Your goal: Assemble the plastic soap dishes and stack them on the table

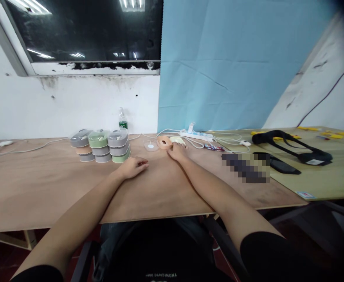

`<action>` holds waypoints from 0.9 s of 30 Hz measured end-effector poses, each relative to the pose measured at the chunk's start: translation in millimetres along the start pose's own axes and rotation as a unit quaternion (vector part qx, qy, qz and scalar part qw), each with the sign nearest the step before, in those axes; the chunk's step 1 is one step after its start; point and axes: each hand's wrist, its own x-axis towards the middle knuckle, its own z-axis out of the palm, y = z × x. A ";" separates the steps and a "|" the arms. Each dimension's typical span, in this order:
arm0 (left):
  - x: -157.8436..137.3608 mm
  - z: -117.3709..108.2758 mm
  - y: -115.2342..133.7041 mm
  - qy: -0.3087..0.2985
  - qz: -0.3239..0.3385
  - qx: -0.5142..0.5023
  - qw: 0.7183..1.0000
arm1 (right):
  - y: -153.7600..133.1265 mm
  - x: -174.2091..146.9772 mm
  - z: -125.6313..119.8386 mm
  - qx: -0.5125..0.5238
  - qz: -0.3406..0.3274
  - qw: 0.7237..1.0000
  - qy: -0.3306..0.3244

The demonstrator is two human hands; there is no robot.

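Observation:
My left hand [135, 167] rests on the wooden table, fingers loosely stretched out and holding nothing. Nearest to it are small stacked oval boxes in grey, green and peach, among them a green box [121, 158]. Farther forward, my right hand [178, 152] has its fingers bent at the right edge of a peach plastic piece [163, 142] with a slot in its side. A pale green piece [176, 139] lies just behind those fingers, partly hidden by them. Left of the peach piece is a clear flat piece [151, 146] with a white round centre.
A white power strip [197, 135] with cables lies along the wall, beside a bundle of coloured wires [214, 147]. A bottle [123, 119] stands behind the boxes. On the right are a black frame-like object [292, 147], a dark flat piece [280, 164] and yellow items [336, 134].

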 end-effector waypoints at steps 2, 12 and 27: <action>-0.1 0.1 -0.3 -0.002 -0.002 0.002 1.000 | -1.6 -0.6 0.2 0.004 -0.008 1.000 -0.002; -0.2 0.2 0.5 -0.004 -0.004 0.001 1.000 | -1.7 -2.2 1.2 0.016 -0.052 0.999 -0.001; 0.5 -0.4 -0.3 0.075 0.023 0.004 0.997 | -63.8 -30.2 -2.7 0.028 -0.356 0.933 0.041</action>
